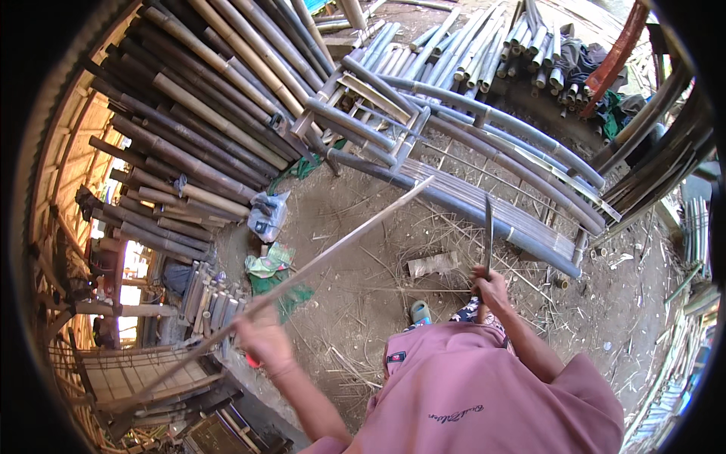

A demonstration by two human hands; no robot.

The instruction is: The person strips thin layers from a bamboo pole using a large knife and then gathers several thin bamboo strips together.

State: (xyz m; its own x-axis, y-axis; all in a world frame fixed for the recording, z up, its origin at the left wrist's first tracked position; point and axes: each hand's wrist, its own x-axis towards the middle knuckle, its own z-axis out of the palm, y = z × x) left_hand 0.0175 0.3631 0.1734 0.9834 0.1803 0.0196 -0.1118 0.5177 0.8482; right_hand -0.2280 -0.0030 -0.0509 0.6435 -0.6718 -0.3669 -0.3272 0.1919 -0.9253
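Observation:
My left hand (265, 340), a little blurred, is closed around a long, thin bamboo strip (363, 228). The strip slants from the lower left up toward a bamboo bench (522, 240), its far tip appearing over the bench's front pole. In front of my body, my right hand (491, 290) grips a machete (488, 227) with its long, narrow blade pointing up and away from me. Blade and strip are apart. On the ground between my hands lies a short, pale bamboo piece (433, 263).
Many dark bamboo poles (189, 110) lean at the left. Cut poles (461, 60) are heaped behind the bench. A plastic bag (268, 216) and green netting (291, 300) lie at the left. Thin shavings litter the dirt floor (340, 318). A slipper (420, 312) shows below me.

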